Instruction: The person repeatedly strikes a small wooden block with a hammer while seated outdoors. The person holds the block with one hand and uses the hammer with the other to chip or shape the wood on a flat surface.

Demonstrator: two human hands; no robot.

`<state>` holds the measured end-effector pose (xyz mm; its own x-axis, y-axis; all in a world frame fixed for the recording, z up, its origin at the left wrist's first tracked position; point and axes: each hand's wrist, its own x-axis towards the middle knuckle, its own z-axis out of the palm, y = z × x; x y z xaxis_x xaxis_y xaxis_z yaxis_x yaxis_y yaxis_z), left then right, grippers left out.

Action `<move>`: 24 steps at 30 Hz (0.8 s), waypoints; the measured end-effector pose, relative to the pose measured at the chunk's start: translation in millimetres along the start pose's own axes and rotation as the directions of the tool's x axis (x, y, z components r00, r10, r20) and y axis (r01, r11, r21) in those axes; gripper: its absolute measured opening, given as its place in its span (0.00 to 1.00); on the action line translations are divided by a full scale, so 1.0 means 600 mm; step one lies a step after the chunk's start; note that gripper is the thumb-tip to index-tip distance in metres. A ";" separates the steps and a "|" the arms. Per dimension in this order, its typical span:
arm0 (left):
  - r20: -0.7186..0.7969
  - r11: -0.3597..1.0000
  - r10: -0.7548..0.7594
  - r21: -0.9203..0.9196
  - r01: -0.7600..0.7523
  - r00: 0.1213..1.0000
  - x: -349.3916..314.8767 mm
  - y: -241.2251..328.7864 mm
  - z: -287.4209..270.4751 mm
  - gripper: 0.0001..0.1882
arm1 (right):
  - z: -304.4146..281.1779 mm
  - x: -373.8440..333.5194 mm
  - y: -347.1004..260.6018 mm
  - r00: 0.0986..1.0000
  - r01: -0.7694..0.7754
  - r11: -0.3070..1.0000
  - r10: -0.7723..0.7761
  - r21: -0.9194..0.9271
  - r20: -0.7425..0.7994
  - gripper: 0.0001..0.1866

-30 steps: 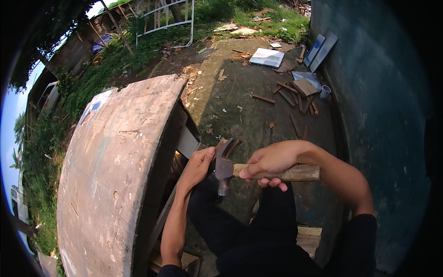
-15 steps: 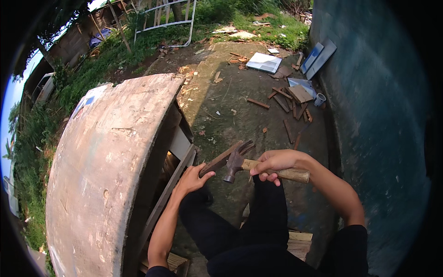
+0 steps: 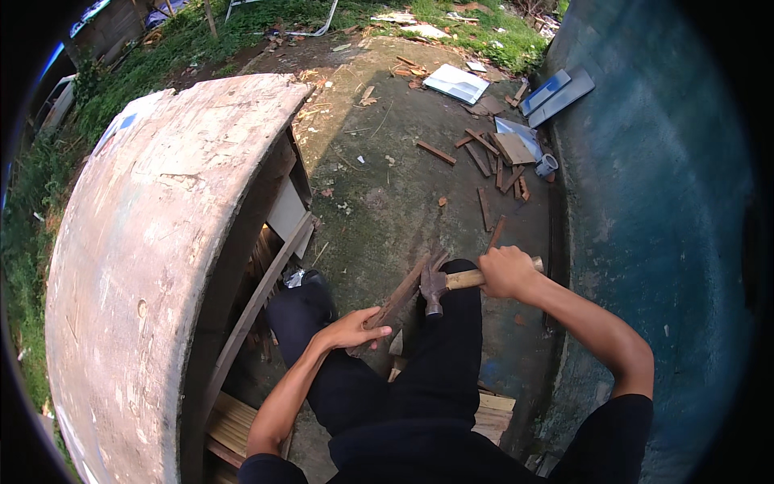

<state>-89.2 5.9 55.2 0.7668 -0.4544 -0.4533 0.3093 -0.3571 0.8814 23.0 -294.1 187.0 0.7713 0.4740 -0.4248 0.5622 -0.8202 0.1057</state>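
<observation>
- The left hand [image 3: 355, 329] is closed on a wood strip [image 3: 403, 292], gripping it near its close end.
- The right hand [image 3: 508, 273] is wrapped around the handle of a hammer [image 3: 435, 287]. The two hands are apart.
- The strip is in front of the person's legs [image 3: 439, 347], just left of the hammer. The hammer's claw points to the far side, by the strip's far end. I cannot tell if they touch.
- The work on this strip looks partly done to me: it is in the hand, not put down. How much is left on it, I cannot tell.
- Many loose strips [image 3: 477, 161] lie in a messy heap, far and to the right. They may be done or may be waiting; the heap does not show which.
- The strip in the hand is long, thin, brown and rough. It slants from near left to far right. Any nails in it are too small to see.
- To the left is a big worn board [image 3: 161, 218], with pale slats [image 3: 232, 423] low beside its near end.
- Far right, a gray cup [image 3: 547, 165] sits by the heap, and two flat panels [image 3: 562, 97] lean on the blue-green wall [image 3: 653, 218].
</observation>
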 end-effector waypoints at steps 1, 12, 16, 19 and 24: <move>0.114 0.987 -0.005 -0.158 0.023 0.993 -0.007 -0.012 0.004 0.21 | 0.012 0.004 0.003 0.999 0.008 1.000 -0.009 0.029 0.037 0.16; 0.085 0.698 -0.124 -0.701 0.148 0.989 0.013 -0.071 0.046 0.13 | 0.066 0.096 0.065 0.986 0.094 0.990 -0.108 -0.109 -0.129 0.18; 0.029 0.698 -0.129 -0.707 0.111 0.991 0.033 -0.069 0.039 0.11 | 0.073 0.129 0.088 0.975 0.159 0.979 -0.176 -0.132 -0.134 0.15; 0.010 0.680 -0.171 -0.722 0.126 0.985 0.050 -0.072 0.026 0.11 | 0.077 0.159 0.076 0.996 0.011 0.984 -0.026 -0.177 -0.081 0.13; 0.050 0.628 -0.250 -0.751 0.201 0.967 0.074 -0.088 0.010 0.10 | 0.099 0.202 0.037 0.984 -0.176 0.978 0.175 -0.109 -0.024 0.12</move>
<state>-75.1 -0.4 -12.3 0.6363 -0.3909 -0.6651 0.7711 0.2974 0.5629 110.9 -273.7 84.7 0.8645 0.3310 -0.3783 0.4467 -0.8511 0.2759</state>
